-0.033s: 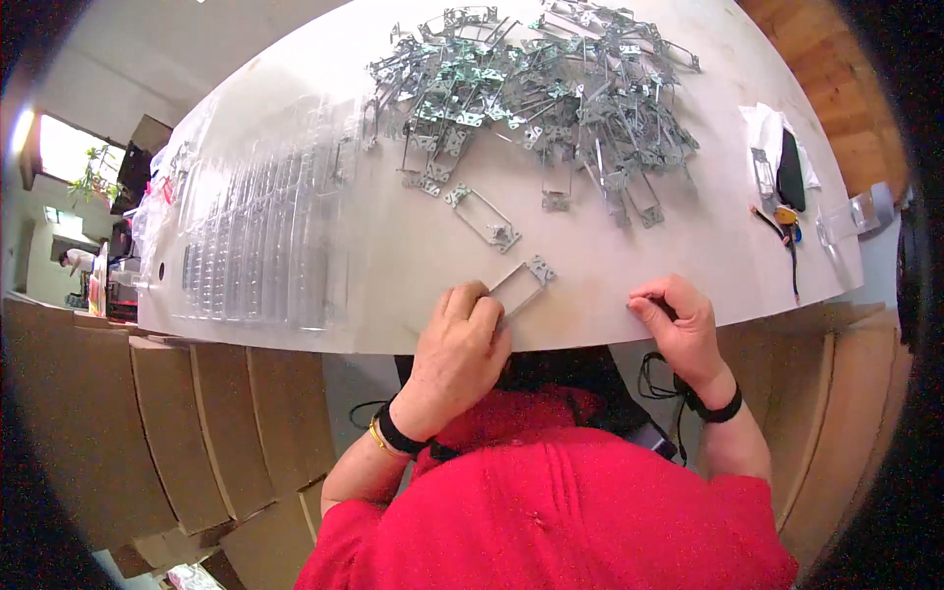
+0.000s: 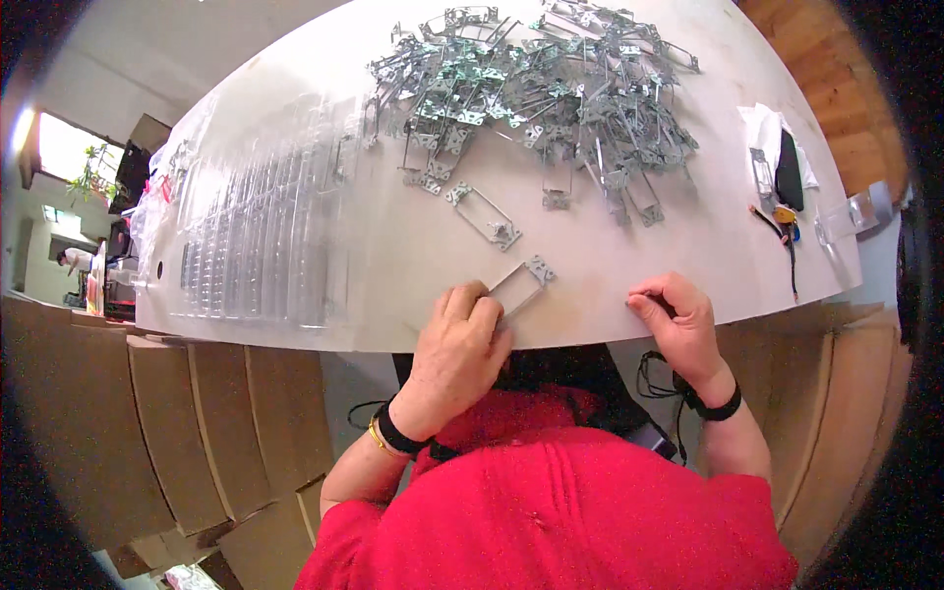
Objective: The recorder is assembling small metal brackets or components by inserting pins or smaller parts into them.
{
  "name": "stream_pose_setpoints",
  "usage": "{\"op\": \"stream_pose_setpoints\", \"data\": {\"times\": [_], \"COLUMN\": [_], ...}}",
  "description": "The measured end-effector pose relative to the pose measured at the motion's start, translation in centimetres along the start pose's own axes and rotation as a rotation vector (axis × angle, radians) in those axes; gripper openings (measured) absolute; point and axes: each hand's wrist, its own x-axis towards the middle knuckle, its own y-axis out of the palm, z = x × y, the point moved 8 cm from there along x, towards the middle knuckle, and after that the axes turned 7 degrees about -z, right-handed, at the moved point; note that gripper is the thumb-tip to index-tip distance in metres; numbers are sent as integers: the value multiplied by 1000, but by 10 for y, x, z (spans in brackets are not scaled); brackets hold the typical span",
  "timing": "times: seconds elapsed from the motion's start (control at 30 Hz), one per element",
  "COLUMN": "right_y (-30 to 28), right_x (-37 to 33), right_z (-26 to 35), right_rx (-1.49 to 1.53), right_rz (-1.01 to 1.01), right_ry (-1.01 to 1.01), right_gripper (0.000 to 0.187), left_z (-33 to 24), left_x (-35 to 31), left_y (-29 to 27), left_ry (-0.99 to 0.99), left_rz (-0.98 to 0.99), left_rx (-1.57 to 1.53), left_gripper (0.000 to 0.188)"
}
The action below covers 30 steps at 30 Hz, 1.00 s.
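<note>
Left hand point(image 2: 458, 339): grip clamped on the near end of a metal frame point(image 2: 539, 269), which the fingers partly cover.
Held frame: at the desk's point(image 2: 590, 256) front edge, slanting away to the right.
Right hand point(image 2: 683, 329): thumb and index tips together near that edge, well apart from the frame; whether they pinch something small, I cannot tell.
Loose frame point(image 2: 504, 236): just beyond the held one.
Pile of frames point(image 2: 590, 103): tangled, farther back.
Left side: clear plastic trays point(image 2: 261, 236).
Right side: white cloth point(image 2: 758, 122) under a black object point(image 2: 790, 172).
</note>
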Motion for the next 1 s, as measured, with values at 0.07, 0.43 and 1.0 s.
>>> {"op": "stream_pose_setpoints", "data": {"times": [0.07,0.43,1.0], "right_y": [3,42,63], "right_x": [2,7,17], "right_z": [3,54,39], "right_rx": [-13,-83,-15], "right_rz": [-9,46,41], "right_ry": [13,-255,-204], "right_gripper": [6,15,21], "left_z": [1,-4,45], "left_x": [-6,-14,2], "left_y": [-3,-5,-13], "left_ry": [19,162,-157], "left_rz": [-8,-167,-405], "left_rx": [-35,24,-99], "left_gripper": [18,12,25]}}
